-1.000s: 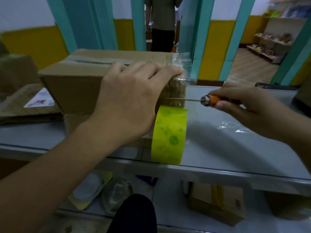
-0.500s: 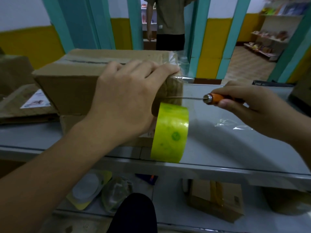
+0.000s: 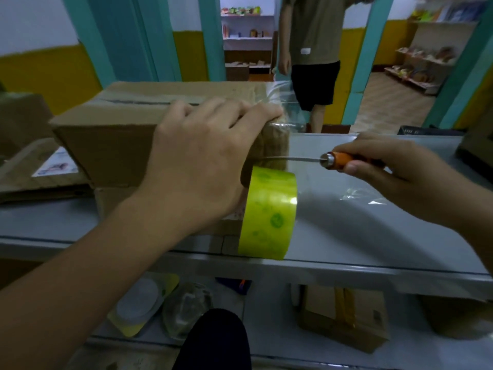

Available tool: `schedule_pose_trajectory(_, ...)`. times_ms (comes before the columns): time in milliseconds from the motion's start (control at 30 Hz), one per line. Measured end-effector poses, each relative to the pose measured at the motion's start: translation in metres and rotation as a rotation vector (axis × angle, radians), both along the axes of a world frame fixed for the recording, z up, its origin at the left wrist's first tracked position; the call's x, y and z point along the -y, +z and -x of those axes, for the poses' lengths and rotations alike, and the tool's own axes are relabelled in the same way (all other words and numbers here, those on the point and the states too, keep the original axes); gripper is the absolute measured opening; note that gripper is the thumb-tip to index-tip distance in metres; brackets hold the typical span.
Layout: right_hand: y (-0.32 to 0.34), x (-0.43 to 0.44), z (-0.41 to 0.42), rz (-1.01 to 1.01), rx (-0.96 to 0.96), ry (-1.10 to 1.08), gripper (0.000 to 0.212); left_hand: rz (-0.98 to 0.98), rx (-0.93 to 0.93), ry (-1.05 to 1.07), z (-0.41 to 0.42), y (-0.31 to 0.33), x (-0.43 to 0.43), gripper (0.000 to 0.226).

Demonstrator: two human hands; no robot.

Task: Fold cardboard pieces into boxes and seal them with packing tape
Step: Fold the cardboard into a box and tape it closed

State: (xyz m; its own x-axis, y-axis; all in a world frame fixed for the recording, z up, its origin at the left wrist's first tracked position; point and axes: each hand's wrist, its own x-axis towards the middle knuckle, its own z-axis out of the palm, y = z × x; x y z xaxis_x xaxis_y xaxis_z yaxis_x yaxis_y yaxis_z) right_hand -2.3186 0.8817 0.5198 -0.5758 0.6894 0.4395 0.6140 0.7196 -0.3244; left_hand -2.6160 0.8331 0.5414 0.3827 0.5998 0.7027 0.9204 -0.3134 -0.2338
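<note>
On the grey counter (image 3: pixel 373 236) a closed box (image 3: pixel 114 134) sits on a second, lower box (image 3: pixel 112 201), seam along its top covered with clear tape. Left hand (image 3: pixel 202 158) lies against the near right corner of the box, fingers (image 3: pixel 234 110) laid fairly straight over the top edge and pressing down; thumb hidden. Strip of clear tape (image 3: pixel 274 145) runs down the box's right end to a yellow-green roll (image 3: pixel 268 212), which stands on edge at the counter's front lip, just beside the left palm. Cannot tell whether the roll touches the hand. Right hand (image 3: pixel 394 172) grips the orange handle of a knife (image 3: pixel 330 161); thin blade points left, level, meeting the strip just above the roll. Flat cardboard (image 3: pixel 29 166) with a printed label lies to the left. Shelf under the counter holds a small carton (image 3: pixel 344 324) and packaged rolls (image 3: pixel 141 308). Another person (image 3: pixel 314 49) stands in the doorway beyond.
</note>
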Motion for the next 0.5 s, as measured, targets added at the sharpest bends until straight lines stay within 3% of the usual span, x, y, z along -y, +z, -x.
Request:
schedule_pose_trajectory(400, -0.004, -0.004, 0.013, 0.026, -0.009, 0.038, 0.031, 0.000, -0.001, -0.011, -0.003, 0.002, 0.000, 0.064)
schedule_pose_trajectory(500, -0.007, -0.002, 0.003, 0.020, -0.042, 0.053, 0.022, -0.008, -0.002, -0.006, -0.001, 0.000, 0.000, 0.068)
